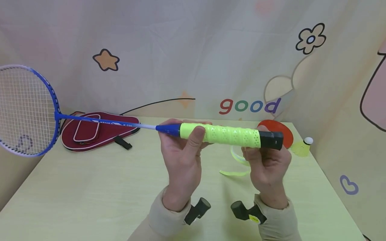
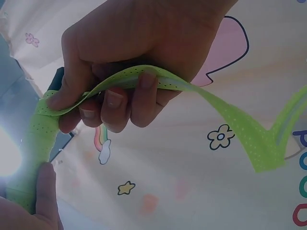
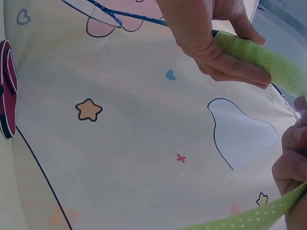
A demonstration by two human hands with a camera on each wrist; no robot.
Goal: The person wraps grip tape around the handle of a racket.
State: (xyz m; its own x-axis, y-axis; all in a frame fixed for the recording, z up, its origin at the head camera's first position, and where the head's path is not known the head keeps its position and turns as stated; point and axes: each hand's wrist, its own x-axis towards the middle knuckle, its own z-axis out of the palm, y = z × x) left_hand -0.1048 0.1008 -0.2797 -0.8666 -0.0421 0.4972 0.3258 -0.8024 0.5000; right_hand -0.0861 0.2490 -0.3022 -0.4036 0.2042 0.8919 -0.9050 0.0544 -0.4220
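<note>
racket [image 1: 141,126], held level above the tabletop [image 1: 99,187], its strung head well to the left of my left grip. my left grip [image 1: 182,164] is closed about the handle beside the blue cone [image 1: 169,129], thumb laid across the wrapping; my right grip [image 1: 268,170] pinches the yellow-green tape [image 1: 232,135] near the black end [image 1: 271,140]. done, in my judgement: overlapping turns cover the handle from cone to black end, which shows bare. left, in my judgement: the loose tail [image 2: 225,112], a long unwound strip running between the fingers of my right grip and trailing below it; i see no fastening at the last turn. container: a dark red racket bag [image 1: 105,134], beyond and left of my left grip, bears a front pocket [image 1: 85,132]; the inside of neither shows, so i cannot tell their contents. beyond my right grip: a red rounded object [image 1: 280,125], partly hidden, and, farther right, a shuttlecock [image 1: 303,147].
</note>
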